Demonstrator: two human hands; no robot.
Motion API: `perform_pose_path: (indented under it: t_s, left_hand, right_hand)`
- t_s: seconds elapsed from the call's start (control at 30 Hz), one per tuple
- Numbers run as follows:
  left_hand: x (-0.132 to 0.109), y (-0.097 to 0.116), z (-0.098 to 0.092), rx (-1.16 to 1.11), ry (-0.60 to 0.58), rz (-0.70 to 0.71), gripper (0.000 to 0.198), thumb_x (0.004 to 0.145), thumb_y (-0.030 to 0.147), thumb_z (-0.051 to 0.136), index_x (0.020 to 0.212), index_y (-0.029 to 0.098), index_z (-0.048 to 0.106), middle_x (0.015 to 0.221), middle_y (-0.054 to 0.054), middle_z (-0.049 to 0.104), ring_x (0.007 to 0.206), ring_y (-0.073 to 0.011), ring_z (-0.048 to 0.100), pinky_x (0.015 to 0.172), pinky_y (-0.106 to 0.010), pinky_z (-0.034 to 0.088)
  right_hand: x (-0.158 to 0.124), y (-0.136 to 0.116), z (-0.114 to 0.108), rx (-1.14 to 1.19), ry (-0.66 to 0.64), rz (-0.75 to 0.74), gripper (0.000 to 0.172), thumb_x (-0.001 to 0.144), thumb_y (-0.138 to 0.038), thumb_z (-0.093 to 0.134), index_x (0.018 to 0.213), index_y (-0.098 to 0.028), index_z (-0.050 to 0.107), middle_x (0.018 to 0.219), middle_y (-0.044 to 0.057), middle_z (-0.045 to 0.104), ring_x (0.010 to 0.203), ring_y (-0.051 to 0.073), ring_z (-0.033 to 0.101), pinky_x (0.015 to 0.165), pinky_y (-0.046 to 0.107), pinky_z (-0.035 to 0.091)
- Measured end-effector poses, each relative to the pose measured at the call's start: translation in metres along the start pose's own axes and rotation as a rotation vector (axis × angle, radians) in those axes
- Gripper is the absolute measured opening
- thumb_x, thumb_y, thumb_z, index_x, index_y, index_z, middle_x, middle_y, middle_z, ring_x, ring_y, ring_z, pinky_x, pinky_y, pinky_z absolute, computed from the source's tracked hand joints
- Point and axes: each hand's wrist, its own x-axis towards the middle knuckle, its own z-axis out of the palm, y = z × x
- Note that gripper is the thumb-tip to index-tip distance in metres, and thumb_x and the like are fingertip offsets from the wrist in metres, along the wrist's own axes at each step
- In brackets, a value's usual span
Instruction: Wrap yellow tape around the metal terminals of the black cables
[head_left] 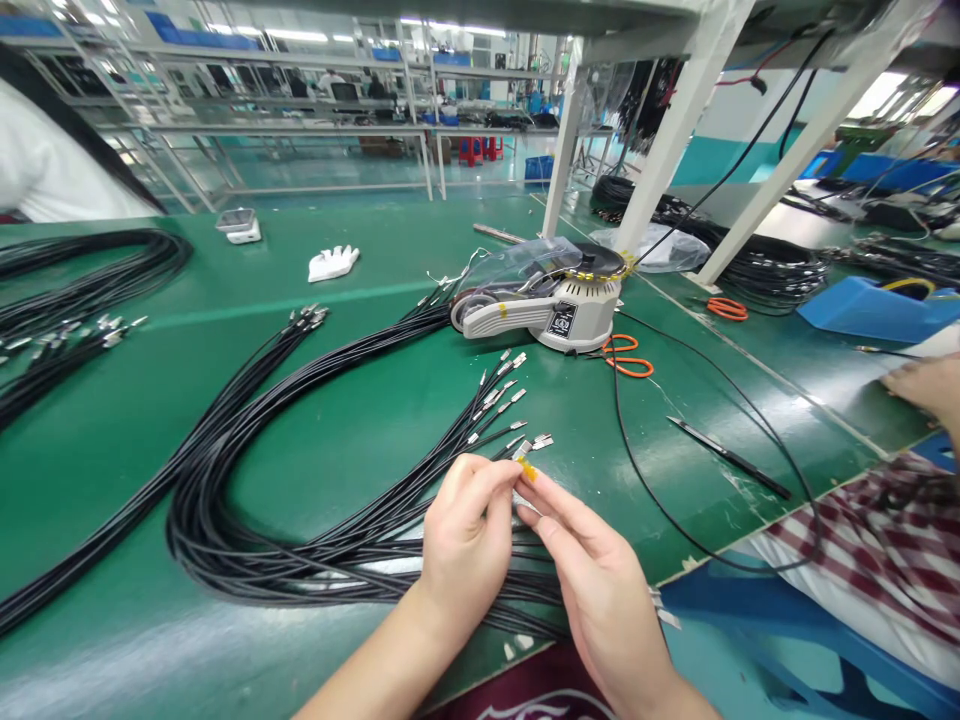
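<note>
- We work in front of the tape dispenser (551, 305), on the near side of the green desk (360, 400), where both of our hands meet.
- Our left hand (465, 545) has its grip pinched shut, thumb against fingertip, on a cable end (517, 462). The end is 1 of many fanning out from the black cable bundle (247, 480), which lies in front of the dispenser and to its left.
- Our right hand (592, 580) has its grip closed on a small piece of yellow tape (527, 468), which touches that same cable end. The fingers hide how far round the tape already sits.
- We judge the step in hand to be taping this 1 end, with the wrap begun but not finished.
- The next move calls for a steady left hold on the wire. The right fingertips must press the tape flat and square without catching the metal terminals beside it.
- The untaped ends lie between our hands and the dispenser, several with bare silver tips.
- Orange scissors (628, 357) lie just to the dispenser's right, touching nothing we hold.
- A white glove (332, 263) rests well to the dispenser's left.
- Another person's hand (926, 385) shows far to the dispenser's right, at the desk edge, apart from ours.
</note>
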Motion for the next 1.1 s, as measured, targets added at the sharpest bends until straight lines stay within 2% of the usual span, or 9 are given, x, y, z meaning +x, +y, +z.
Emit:
perform_pose_path:
  t_s: [0.57,1.1]
  left_hand:
    - [0.0048,0.0053,0.0005,-0.018,0.030,0.005,0.018,0.086,0.010,0.053,0.094,0.021,0.065,0.078,-0.001,0.060,0.068,-0.0092,0.059,0.061,-0.020,0.050]
    - [0.0052,0.0071,-0.0008,0.038,0.048,-0.036,0.018,0.086,0.014,0.056,0.099,0.022,0.066,0.083,-0.002,0.065,0.072,-0.0117,0.061,0.065,-0.024,0.052]
  right_hand:
    - [0.0020,-0.0016,-0.0014,-0.039,0.004,-0.004,0.030,0.084,-0.030,0.062,0.114,-0.026,0.067,0.125,0.005,0.063,0.117,0.027,0.057,0.106,0.046,0.040]
    - [0.0042,-0.0041,-0.0013,-0.104,0.011,-0.029,0.030,0.084,-0.032,0.062,0.113,-0.025,0.067,0.120,0.006,0.066,0.114,0.026,0.059,0.105,0.047,0.041]
